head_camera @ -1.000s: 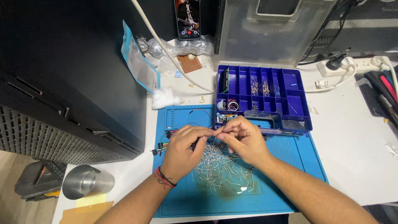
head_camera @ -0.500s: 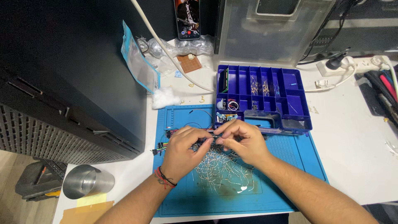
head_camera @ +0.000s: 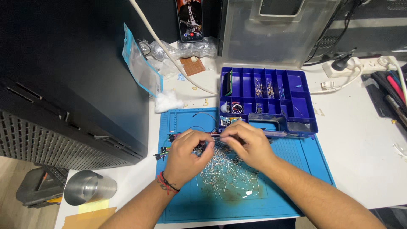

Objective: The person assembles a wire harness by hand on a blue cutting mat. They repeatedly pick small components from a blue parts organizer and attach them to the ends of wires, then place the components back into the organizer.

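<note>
My left hand (head_camera: 186, 152) and my right hand (head_camera: 248, 143) meet over a blue work mat (head_camera: 296, 157), fingertips pinched together on a thin wire from a pile of bent silver wires (head_camera: 224, 176). A bundle of coloured jumper wires (head_camera: 167, 146) lies just left of my left hand. Directly behind my hands stands an open blue compartment box (head_camera: 292, 101) with small electronic parts in several of its cells. What exactly sits between the fingertips is partly hidden by the fingers.
A black computer case (head_camera: 72, 76) fills the left side. A steel cup (head_camera: 89, 188) stands at the front left. A cotton wad (head_camera: 168, 101), a plastic bag (head_camera: 140, 68), a phone (head_camera: 189, 19), a clear bin (head_camera: 275, 29) and a white power strip (head_camera: 360, 65) sit behind.
Both hands have stayed together over the wire pile, shifting slightly toward me and to the left; the fingers keep working the same thin wire.
</note>
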